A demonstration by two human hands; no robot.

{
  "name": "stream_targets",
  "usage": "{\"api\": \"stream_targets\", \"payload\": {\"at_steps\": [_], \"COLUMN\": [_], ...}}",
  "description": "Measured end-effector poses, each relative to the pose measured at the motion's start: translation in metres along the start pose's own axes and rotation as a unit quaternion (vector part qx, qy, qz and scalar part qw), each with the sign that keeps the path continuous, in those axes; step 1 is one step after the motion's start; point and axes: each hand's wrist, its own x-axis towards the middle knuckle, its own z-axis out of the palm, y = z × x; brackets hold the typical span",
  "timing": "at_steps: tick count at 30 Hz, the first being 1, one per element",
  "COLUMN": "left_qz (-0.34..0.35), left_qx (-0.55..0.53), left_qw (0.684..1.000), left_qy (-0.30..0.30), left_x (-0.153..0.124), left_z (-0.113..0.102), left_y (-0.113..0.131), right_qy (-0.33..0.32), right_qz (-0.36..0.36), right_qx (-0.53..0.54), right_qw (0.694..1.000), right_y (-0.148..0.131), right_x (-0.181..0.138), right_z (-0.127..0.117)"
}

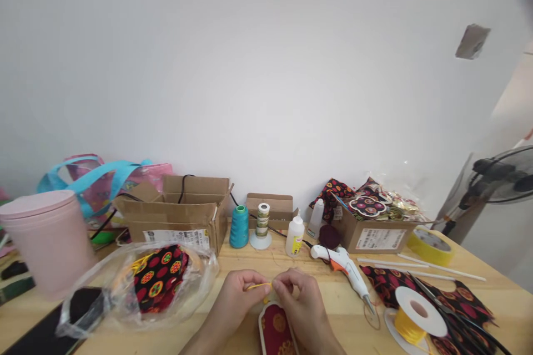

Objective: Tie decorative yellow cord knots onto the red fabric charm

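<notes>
My left hand [234, 295] and my right hand [300, 298] meet at the front middle of the wooden table [233, 258]. Both pinch a short piece of yellow cord [259, 286] stretched between their fingertips. Just below the cord lies a small dark red patterned fabric piece with a white edge [276, 331], between my wrists. A white spool of the same yellow cord [413, 319] sits to the right of my right hand.
A white glue gun [344, 266] lies right of my hands, beside patterned fabric [458, 295] and scissors [441, 302]. A plastic bag of fabric [156, 280], pink tub [44, 241], cardboard boxes [183, 219], teal thread cone [239, 226], glue bottle [295, 237], yellow tape roll [431, 245] and fan [502, 177] surround.
</notes>
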Motion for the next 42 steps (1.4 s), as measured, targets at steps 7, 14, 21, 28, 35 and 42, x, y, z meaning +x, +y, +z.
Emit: {"api": "stream_targets", "payload": {"at_steps": [7,14,21,28,35,42], "left_qz": [-0.018,0.007,0.054,0.016,-0.007,-0.070], "left_qx": [-0.060,-0.011,0.053,0.078,0.049,-0.019], "left_qw": [0.998,1.000,0.997,0.997,0.999,0.997], "left_qy": [-0.004,0.008,-0.015,0.023,0.008,0.001], "left_x": [-0.004,-0.006,-0.008,-0.005,-0.003,-0.003], "left_z": [0.002,0.001,0.003,-0.001,0.000,0.001], "left_y": [0.002,0.003,0.003,0.003,0.000,0.001], "right_qy": [-0.043,-0.048,-0.065,-0.047,-0.025,-0.019], "right_qz": [0.118,0.125,0.102,0.091,0.066,0.085], "right_qx": [0.209,0.220,0.191,0.148,0.061,0.094], "right_qw": [0.970,0.966,0.974,0.984,0.996,0.992], "right_y": [-0.003,0.000,0.000,-0.001,0.003,0.006], "right_x": [0.003,0.001,0.000,-0.001,-0.001,0.001], "right_z": [0.001,0.004,0.005,0.006,0.005,0.004]}}
